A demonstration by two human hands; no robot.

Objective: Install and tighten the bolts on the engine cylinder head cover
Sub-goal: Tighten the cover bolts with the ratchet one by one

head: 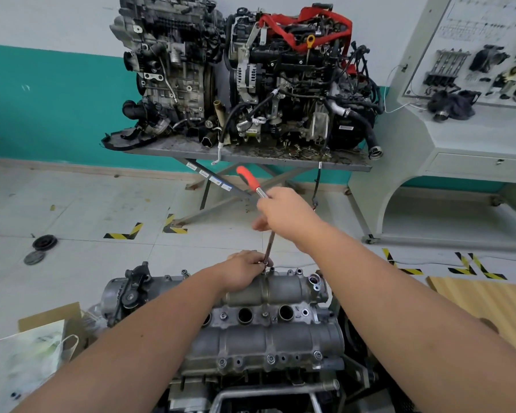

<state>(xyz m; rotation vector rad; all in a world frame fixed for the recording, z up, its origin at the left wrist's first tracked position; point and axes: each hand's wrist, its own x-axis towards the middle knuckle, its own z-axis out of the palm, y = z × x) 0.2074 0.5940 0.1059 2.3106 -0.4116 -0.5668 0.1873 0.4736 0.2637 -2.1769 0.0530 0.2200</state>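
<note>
The grey cylinder head cover (268,338) lies in front of me, with three round holes along its middle. Bolts sit along its near edge (270,358) and its far edge (299,271). My right hand (286,213) grips a ratchet wrench with a red handle (248,177). Its long extension bar (270,244) runs down to a bolt on the cover's far edge. My left hand (245,272) pinches the bar's lower end at that bolt, which my fingers hide.
Two engines (251,73) stand on a metal stand (251,156) ahead. A grey training bench (459,138) is at the right. Two round discs (39,248) lie on the floor at left. Cardboard and paper (27,362) sit at lower left, a wooden board (489,302) at right.
</note>
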